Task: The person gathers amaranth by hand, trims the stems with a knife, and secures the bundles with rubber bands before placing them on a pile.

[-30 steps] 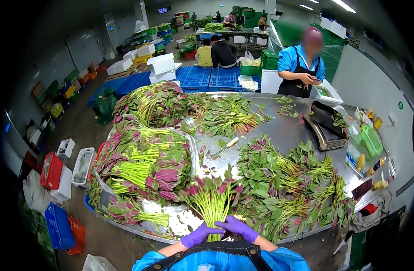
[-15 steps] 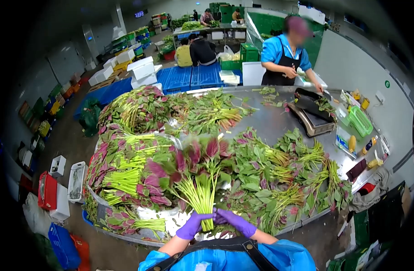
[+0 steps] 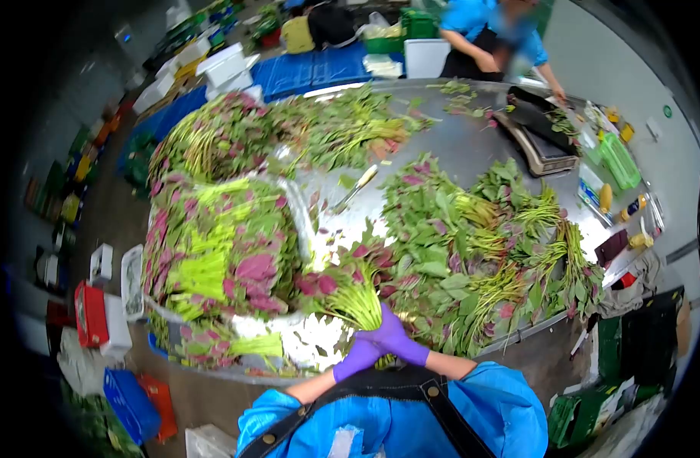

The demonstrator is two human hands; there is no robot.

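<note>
L hand [image 3: 356, 359] & R hand [image 3: 392, 336]: both grips clamped on bunch [image 3: 350, 294] stems. Bunch tilts left over bench [image 3: 472, 145] edge, beside pile [image 3: 220, 252].

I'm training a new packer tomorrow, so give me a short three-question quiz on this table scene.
1. True or false: the left hand and right hand hold the bunch of greens by its leafy tops.
2. What colour are the gloves? A blue, B purple, C white.
3. Fill in: the knife lies on the bare ___ table, between the piles.

Key: 1 false, they hold it at the stem ends; 2 B; 3 steel.
</note>
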